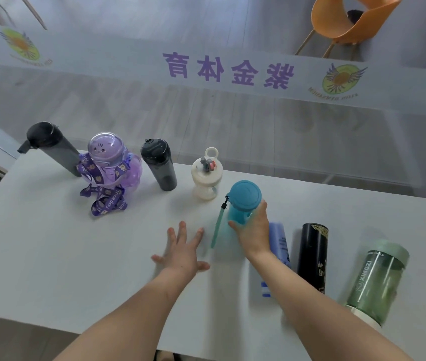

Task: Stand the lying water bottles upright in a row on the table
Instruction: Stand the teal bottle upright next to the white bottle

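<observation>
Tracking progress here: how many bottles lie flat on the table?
3, all on the right: a blue bottle partly behind the right forearm, a black bottle beside it, a green bottle farthest right. The right hand holds the teal bottle upright.

Beyond and right of the right grip (253,227) the desk (337,204) is open. A lying blue bottle (279,241) sits just right, and a cream bottle (206,175) stands beyond-left.

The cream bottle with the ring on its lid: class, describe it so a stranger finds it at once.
On the white table, follow the upright row along the far side. The cream bottle stands between a dark grey bottle and the teal bottle. It alone is pale, with a ring on top.
</observation>
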Demonstrator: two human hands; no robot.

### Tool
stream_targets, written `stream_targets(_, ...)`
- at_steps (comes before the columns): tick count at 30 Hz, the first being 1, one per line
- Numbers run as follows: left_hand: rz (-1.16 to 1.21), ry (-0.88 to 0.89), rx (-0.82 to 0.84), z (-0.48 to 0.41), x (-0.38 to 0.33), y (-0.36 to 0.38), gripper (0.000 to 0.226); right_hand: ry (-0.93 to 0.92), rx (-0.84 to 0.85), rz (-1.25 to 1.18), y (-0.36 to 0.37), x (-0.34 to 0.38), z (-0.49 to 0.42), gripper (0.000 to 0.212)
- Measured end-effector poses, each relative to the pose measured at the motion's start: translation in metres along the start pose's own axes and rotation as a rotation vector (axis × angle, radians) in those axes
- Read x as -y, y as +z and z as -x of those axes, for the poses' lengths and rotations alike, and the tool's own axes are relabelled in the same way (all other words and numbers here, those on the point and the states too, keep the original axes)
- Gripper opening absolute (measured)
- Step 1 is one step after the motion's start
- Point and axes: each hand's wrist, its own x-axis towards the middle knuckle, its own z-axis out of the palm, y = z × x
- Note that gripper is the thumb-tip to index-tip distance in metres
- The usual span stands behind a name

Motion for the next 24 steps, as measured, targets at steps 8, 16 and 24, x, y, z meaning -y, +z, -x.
stream_targets(8, 0.004, -0.015, -0.003, 0.003, -0.002, -0.001, 0.106, -0.371, 0.055, 0.162, -0.054, 0.012, 0.02, 0.109)
stream_targets(16, 0.009, -0.001, 0.008, 0.006, -0.001, -0.004, 0.104, -0.381, 0.227, 0.27, -0.063, 0.046, -0.021, 0.086)
stream_targets(24, -0.023, 0.001, 0.015, 0.006, -0.002, -0.004, 0.106, -0.304, 0.037, 0.269, -0.061, 0.053, -0.055, 0.084)
